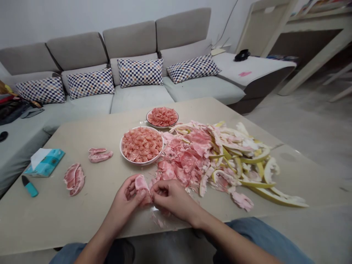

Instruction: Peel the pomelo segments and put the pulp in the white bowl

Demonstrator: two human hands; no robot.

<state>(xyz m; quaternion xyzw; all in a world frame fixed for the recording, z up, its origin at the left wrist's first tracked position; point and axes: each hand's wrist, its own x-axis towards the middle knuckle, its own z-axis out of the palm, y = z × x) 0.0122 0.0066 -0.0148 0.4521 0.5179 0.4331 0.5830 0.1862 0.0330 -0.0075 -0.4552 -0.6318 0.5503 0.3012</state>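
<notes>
Near the table's front edge, my left hand (128,198) holds a pink pomelo segment (141,183) between thumb and fingers. My right hand (172,200) is closed in a pinch at the segment's right edge; its fingertips partly hide what they grip, which looks like the segment's skin. Beyond the hands stands a white bowl (142,163) heaped with pomelo pulp (142,143). A dark-rimmed plate (162,127) with more pulp sits behind it. To the right spreads a pile of pink membranes (189,157) and yellow-green pomelo rind (254,161).
Unpeeled segments (74,179) and smaller pieces (100,155) lie on the left of the table (110,128). A tissue pack (45,162) and a teal-and-black capped knife-like tool (29,186) are farther left. Behind stands a grey sofa (137,97) with checked cushions (140,72).
</notes>
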